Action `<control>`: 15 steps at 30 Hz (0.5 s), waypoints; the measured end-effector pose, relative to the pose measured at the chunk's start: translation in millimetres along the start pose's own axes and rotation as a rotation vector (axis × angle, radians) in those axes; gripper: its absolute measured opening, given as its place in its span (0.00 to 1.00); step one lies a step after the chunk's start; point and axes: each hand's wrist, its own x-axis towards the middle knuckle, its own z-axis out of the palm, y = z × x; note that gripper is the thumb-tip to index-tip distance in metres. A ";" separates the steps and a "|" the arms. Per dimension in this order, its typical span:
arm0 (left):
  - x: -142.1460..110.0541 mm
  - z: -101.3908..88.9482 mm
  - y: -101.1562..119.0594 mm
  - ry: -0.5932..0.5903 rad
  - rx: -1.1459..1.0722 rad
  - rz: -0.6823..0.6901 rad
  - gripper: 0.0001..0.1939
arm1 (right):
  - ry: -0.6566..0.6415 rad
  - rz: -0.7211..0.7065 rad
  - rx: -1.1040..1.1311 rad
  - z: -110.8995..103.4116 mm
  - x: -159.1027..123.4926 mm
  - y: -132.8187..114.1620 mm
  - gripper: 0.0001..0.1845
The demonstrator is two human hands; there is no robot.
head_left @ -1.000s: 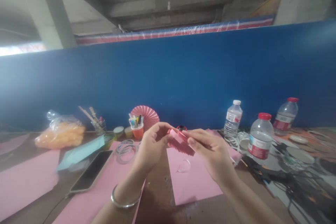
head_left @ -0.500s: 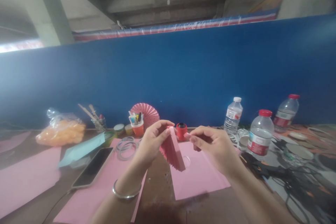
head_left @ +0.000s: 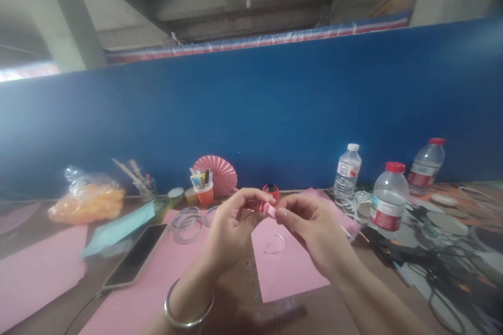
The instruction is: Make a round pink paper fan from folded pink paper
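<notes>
1. The paper (head_left: 270,210) you hold, right of the pen cup (head_left: 205,197), is pink.
2. That cup is orange below, white above.
3. Behind the cup, you see a pink fan (head_left: 223,171) striped by folds.
4. Left of the cup, your phone (head_left: 135,256) is black-screened.
5. Far right of the cup, your nearest bottle (head_left: 389,199) is red-capped.
6. Beyond the cup, the partition (head_left: 251,104) is blue.

Left hand (head_left: 230,227) fingers hide most of paper (head_left: 270,210), plus red roll (head_left: 271,188)'s lower part. Cup (head_left: 205,197) blocks part of fan (head_left: 220,170). Bottle (head_left: 388,213) label print too small to read. Far-left sheet (head_left: 39,269) cut by left edge, forearms (head_left: 373,293) by bottom. Cables (head_left: 448,285) blurry.
</notes>
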 end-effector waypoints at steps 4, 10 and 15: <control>-1.4 0.2 0.1 -0.008 0.028 -0.011 0.07 | -0.010 -0.007 0.014 -1.6 -0.3 -1.0 0.10; -1.8 1.8 -0.2 -0.016 0.009 -0.010 0.07 | -0.027 -0.021 0.032 -1.3 -1.0 -1.6 0.07; -1.6 3.9 0.9 -0.012 0.004 -0.007 0.05 | -0.028 -0.028 0.059 -2.7 -1.7 1.8 0.07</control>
